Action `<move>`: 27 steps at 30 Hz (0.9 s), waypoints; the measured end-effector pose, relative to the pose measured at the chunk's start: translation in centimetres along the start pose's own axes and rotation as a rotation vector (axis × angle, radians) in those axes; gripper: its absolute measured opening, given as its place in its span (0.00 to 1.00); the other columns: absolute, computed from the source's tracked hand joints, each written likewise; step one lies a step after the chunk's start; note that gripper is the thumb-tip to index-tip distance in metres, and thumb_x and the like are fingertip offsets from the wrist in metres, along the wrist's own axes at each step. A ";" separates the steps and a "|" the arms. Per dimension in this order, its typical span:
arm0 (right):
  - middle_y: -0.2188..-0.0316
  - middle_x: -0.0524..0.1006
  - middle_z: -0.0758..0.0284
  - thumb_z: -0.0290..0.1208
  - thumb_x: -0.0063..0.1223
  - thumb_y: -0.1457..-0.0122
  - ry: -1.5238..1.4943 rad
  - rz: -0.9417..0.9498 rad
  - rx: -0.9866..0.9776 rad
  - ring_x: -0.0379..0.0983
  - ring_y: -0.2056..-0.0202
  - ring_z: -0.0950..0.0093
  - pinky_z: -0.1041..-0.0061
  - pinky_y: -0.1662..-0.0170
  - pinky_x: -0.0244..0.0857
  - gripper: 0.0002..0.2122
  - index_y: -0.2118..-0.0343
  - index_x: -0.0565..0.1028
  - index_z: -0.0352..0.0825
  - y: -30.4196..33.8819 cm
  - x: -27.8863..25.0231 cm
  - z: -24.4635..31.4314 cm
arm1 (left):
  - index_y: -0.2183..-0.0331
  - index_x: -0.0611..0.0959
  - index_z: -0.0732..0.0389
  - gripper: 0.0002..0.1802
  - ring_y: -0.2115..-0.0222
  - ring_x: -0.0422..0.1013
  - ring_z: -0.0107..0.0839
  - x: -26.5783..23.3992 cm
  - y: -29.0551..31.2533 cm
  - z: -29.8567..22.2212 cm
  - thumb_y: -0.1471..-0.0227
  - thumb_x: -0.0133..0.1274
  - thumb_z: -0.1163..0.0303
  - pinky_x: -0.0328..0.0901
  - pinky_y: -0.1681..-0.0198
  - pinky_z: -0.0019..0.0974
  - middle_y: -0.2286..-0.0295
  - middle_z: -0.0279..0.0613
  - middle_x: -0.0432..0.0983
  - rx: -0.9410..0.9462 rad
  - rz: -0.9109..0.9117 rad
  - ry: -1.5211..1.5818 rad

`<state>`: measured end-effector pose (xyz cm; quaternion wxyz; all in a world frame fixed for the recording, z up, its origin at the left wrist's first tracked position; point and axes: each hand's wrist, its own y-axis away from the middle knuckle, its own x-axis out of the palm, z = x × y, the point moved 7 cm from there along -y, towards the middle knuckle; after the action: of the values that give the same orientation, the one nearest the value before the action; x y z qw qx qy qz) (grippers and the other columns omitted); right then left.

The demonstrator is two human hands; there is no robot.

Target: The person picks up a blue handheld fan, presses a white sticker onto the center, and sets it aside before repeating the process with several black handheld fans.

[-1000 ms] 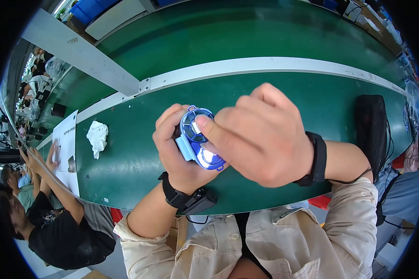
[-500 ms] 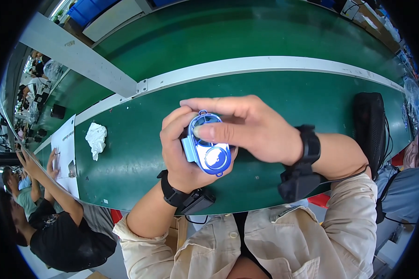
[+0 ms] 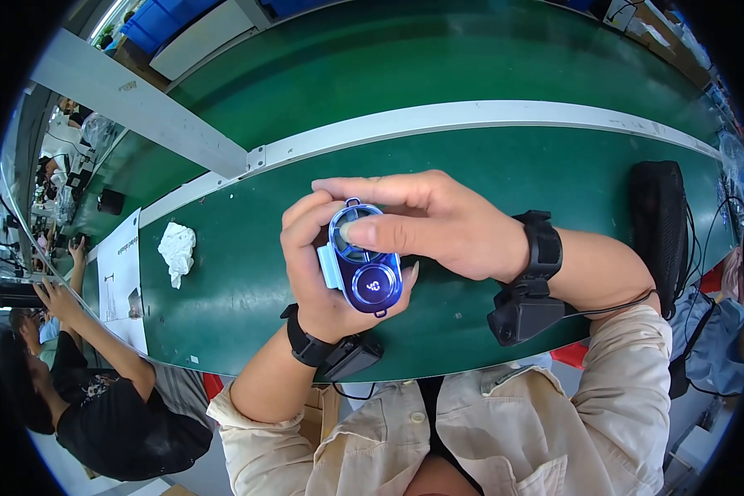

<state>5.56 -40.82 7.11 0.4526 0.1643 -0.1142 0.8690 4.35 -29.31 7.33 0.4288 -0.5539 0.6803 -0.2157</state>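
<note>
Between my two hands, above the table, is a small blue handheld fan [image 3: 375, 287] with a spoked round grille at its upper end. Below the grille, a round dark display glows with lit digits. A light-blue tab sticks out from its left side. My left hand [image 3: 302, 240] wraps round the fan from the left and beneath, its fingers partly hidden behind it. From the right, my right hand [image 3: 446, 223] presses its thumb on the grille while its fingers reach across behind the far end. Each wrist wears a black strap with a dark box.
The green table [image 3: 504, 198] has a white rail [image 3: 471, 114] along its far side. Left lie a crumpled white tissue [image 3: 176, 252] and a printed sheet [image 3: 121, 281], beside a person in black [image 3: 132, 422]. A black case [image 3: 658, 223] and cables lie right.
The glare has left the fan's display, and lit digits now show. The fan is tilted slightly differently and sits a little further left, with both hands still on it. The neighbour's hands have shifted.
</note>
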 end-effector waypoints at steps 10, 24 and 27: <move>0.52 0.74 0.65 0.31 0.51 0.38 0.187 0.006 -0.053 0.69 0.53 0.82 0.80 0.49 0.63 0.23 0.42 0.64 0.28 -0.2 -0.4 0.8 | 0.52 0.64 0.63 0.45 0.56 0.65 0.41 0.3 -0.1 0.1 0.72 0.71 0.68 0.63 0.54 0.38 0.57 0.49 0.62 -0.008 0.015 -0.018; 0.51 0.73 0.65 0.32 0.55 0.41 0.193 -0.020 -0.080 0.69 0.52 0.79 0.78 0.49 0.64 0.24 0.43 0.65 0.30 -0.2 -1.0 0.1 | 0.50 0.62 0.63 0.49 0.53 0.63 0.44 1.3 -0.5 -0.2 0.73 0.72 0.63 0.60 0.49 0.42 0.55 0.49 0.62 0.036 0.081 -0.161; 0.54 0.74 0.66 0.32 0.56 0.42 -0.048 -0.059 0.117 0.72 0.55 0.78 0.77 0.52 0.68 0.23 0.44 0.68 0.31 -0.3 -3.1 -1.2 | 0.48 0.61 0.64 0.51 0.50 0.61 0.45 2.2 0.8 2.5 0.72 0.72 0.61 0.57 0.46 0.44 0.52 0.49 0.59 -0.140 0.106 -0.096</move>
<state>7.24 -42.54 4.77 0.4650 0.2143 -0.0692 0.8562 5.89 -30.72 4.61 0.4320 -0.5553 0.7007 -0.1181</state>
